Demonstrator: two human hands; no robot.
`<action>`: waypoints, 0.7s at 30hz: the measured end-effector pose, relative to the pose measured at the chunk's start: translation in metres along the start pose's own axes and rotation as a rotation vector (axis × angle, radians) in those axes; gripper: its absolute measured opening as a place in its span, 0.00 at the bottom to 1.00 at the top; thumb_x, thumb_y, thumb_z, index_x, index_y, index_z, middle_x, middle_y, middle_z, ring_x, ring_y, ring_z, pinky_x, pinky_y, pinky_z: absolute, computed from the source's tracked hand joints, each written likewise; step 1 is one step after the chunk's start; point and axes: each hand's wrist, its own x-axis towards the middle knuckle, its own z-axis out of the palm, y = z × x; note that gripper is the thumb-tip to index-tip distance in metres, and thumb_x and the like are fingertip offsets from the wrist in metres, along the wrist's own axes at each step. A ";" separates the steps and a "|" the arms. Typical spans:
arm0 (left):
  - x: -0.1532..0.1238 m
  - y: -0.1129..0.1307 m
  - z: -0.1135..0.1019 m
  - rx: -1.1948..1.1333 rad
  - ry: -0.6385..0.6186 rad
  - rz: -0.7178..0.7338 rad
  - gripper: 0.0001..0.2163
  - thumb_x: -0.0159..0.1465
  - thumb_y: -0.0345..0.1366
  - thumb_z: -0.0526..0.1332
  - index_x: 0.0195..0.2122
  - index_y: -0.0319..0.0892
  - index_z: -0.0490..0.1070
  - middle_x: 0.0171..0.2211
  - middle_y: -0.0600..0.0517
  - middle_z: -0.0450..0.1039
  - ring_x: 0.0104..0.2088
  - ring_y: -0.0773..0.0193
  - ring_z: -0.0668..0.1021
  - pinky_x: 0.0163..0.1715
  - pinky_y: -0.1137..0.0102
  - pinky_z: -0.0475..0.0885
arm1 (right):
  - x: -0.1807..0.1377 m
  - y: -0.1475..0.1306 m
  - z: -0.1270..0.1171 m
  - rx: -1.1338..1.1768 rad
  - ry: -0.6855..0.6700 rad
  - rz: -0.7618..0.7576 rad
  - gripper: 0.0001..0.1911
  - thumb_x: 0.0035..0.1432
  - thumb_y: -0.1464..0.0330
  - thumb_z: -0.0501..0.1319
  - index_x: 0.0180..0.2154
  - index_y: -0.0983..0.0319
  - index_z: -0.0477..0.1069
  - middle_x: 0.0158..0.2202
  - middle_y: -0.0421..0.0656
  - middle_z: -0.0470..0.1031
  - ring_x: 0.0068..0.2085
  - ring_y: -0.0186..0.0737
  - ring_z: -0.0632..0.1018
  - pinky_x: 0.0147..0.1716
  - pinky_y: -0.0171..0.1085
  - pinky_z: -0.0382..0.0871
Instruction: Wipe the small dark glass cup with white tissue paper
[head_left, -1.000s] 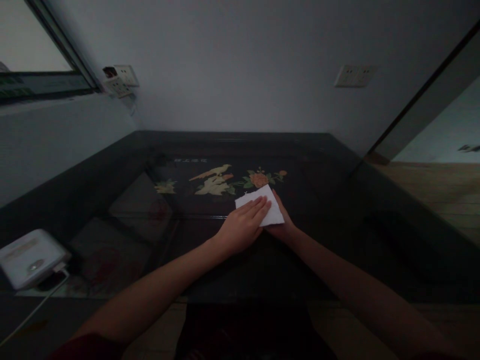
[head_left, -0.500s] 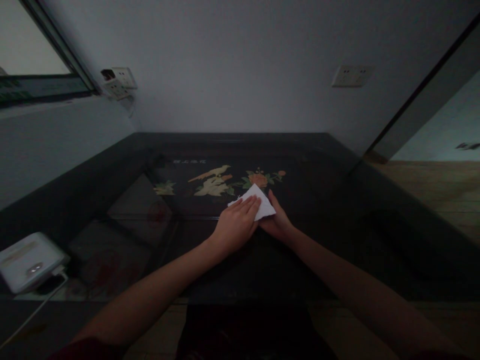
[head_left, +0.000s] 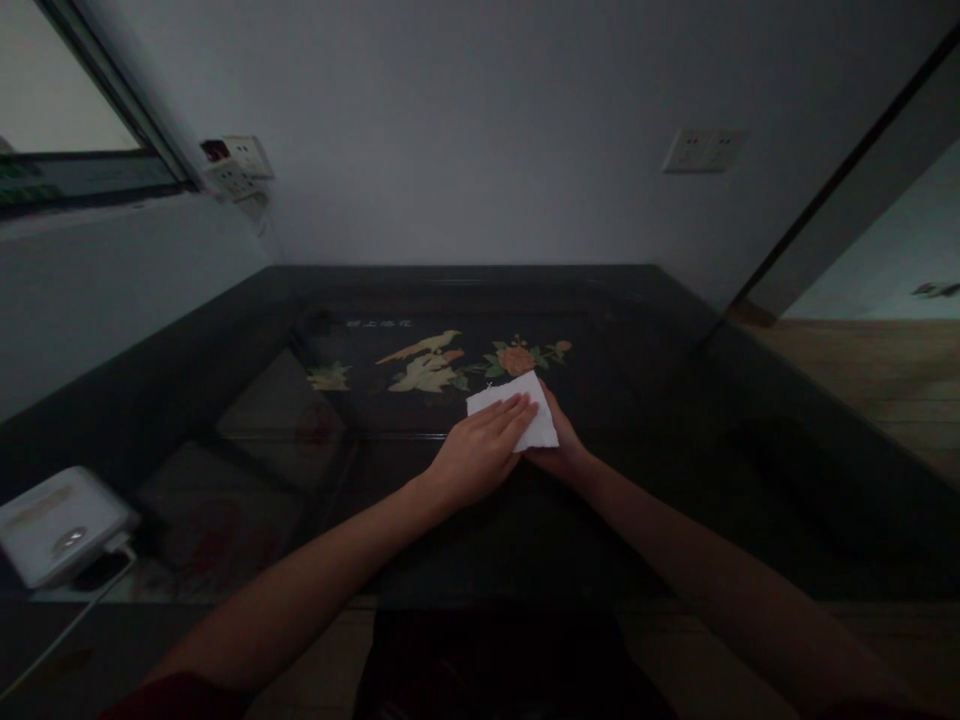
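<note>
A folded white tissue is sandwiched between my two hands above the dark tabletop. My left hand lies over its upper face, with the fingers stretched together across it and pressing it. Underneath, my right hand supports the tissue from the right; most of its fingers are hidden behind the sheet. The tissue's far corner points toward the flower picture on the glossy surface. Its edges look slightly ragged.
At the left edge sits a white box-shaped device with a white cable running toward me. Bird artwork decorates the tabletop. Wall sockets are on the wall behind, and more outlets hold a plug near the window.
The tissue has turned clockwise between my hands and shifted slightly right and nearer to me. My left hand's fingers have slid a little to the right with it.
</note>
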 end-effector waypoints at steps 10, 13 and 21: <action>0.001 -0.001 0.007 -0.026 -0.026 -0.004 0.26 0.63 0.28 0.51 0.63 0.35 0.50 0.65 0.42 0.50 0.66 0.60 0.52 0.63 0.62 0.56 | 0.004 0.002 -0.010 0.018 -0.025 -0.039 0.13 0.62 0.66 0.52 0.37 0.62 0.74 0.33 0.42 0.80 0.39 0.38 0.80 0.45 0.37 0.73; 0.002 -0.001 0.005 -0.017 -0.033 -0.025 0.26 0.64 0.29 0.51 0.63 0.35 0.50 0.65 0.42 0.50 0.65 0.60 0.53 0.63 0.61 0.56 | 0.005 0.003 -0.008 0.022 -0.021 -0.043 0.13 0.62 0.66 0.53 0.37 0.62 0.75 0.34 0.43 0.81 0.40 0.38 0.80 0.47 0.37 0.72; 0.001 0.002 0.001 0.005 -0.022 -0.085 0.25 0.64 0.29 0.51 0.63 0.35 0.52 0.64 0.40 0.52 0.64 0.59 0.57 0.61 0.62 0.59 | 0.005 0.005 -0.007 -0.017 -0.030 -0.032 0.16 0.64 0.65 0.50 0.38 0.63 0.75 0.36 0.44 0.81 0.42 0.39 0.79 0.49 0.38 0.70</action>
